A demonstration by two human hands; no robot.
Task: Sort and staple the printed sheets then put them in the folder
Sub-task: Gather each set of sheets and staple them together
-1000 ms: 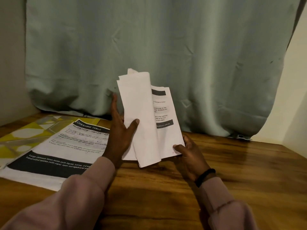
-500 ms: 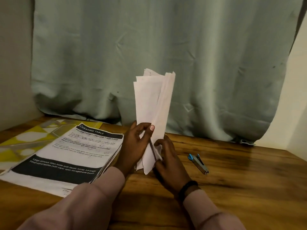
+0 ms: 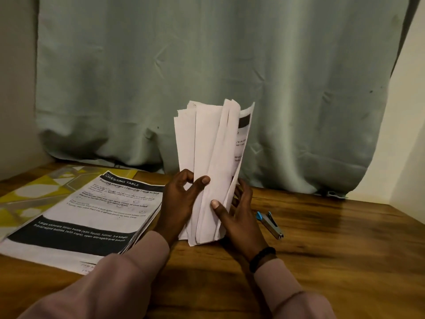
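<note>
Since half a second ago the bundle of sheets (image 3: 207, 171) has opened out a little at its top right, so a printed page with a dark bar now shows, and the right hand (image 3: 239, 215) has slid round so its thumb lies across the front. The bundle stands upright between the two hands, its lower edge on the wooden table (image 3: 333, 249). The left hand (image 3: 181, 203) grips its left edge, thumb pressed on the front; the right hand clasps the right edge, fingers behind. The sheets are white, bent lengthwise, with uneven tops. Left of the left hand lies a flat stack of printed pages (image 3: 92, 215) on a yellow patterned folder (image 3: 30, 192). Just right of the right hand lies a small stapler (image 3: 270, 224) with a blue tip.
</note>
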